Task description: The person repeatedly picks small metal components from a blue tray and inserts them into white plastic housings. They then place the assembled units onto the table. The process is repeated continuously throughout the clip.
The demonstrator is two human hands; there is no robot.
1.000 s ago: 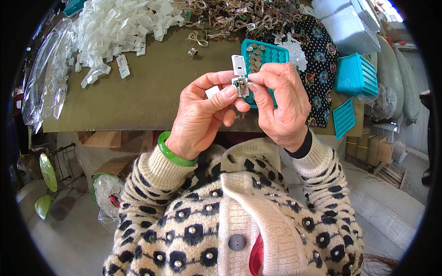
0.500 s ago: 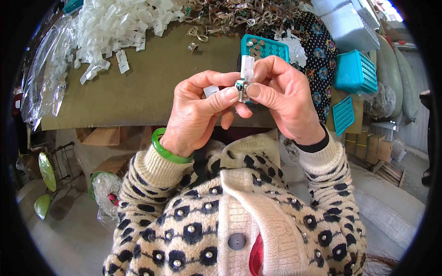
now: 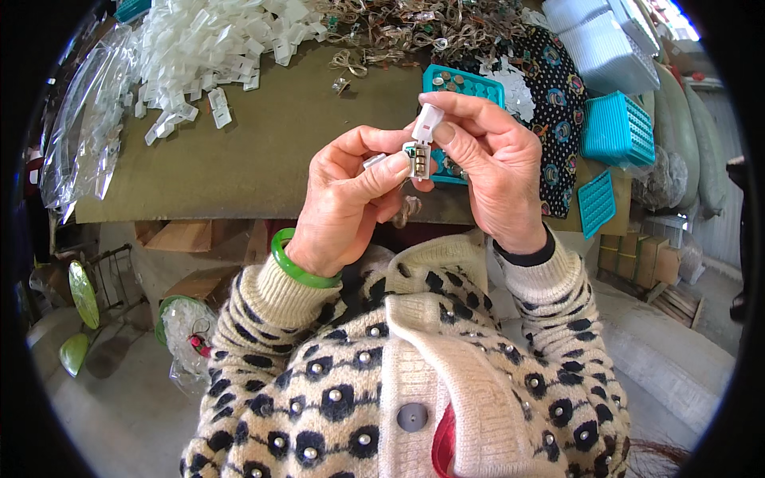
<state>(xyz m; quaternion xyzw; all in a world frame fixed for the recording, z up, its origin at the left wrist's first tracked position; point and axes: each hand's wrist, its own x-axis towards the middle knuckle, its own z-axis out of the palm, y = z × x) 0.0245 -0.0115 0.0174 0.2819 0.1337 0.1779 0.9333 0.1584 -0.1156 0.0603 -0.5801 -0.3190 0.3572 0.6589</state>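
A small white plastic case (image 3: 418, 162) is held between both hands in front of me. It lies open, showing a green bit of circuit board and a stack of round metal button cells. My left hand (image 3: 348, 187) pinches the case body between thumb and fingers. A second white piece (image 3: 374, 161) pokes out among the left fingers. With thumb and forefinger, my right hand (image 3: 496, 163) grips the raised white lid (image 3: 428, 123). Below the fingers hangs a loop of thin wire (image 3: 407, 209); where it joins is hidden. Behind the hands sits a teal tray (image 3: 488, 89) with some round cells.
A heap of white plastic cases (image 3: 211, 52) lies at the table's far left, beside clear plastic film (image 3: 84, 119). Tangled wires (image 3: 390, 28) spread across the back. Stacked teal trays (image 3: 617, 127) and a single teal tray (image 3: 596, 203) stand at the right.
The lid has tilted to the right with my right fingers on it. My right thumb has moved up off the case body, so the metal cells now show. The wire loop has come into view.
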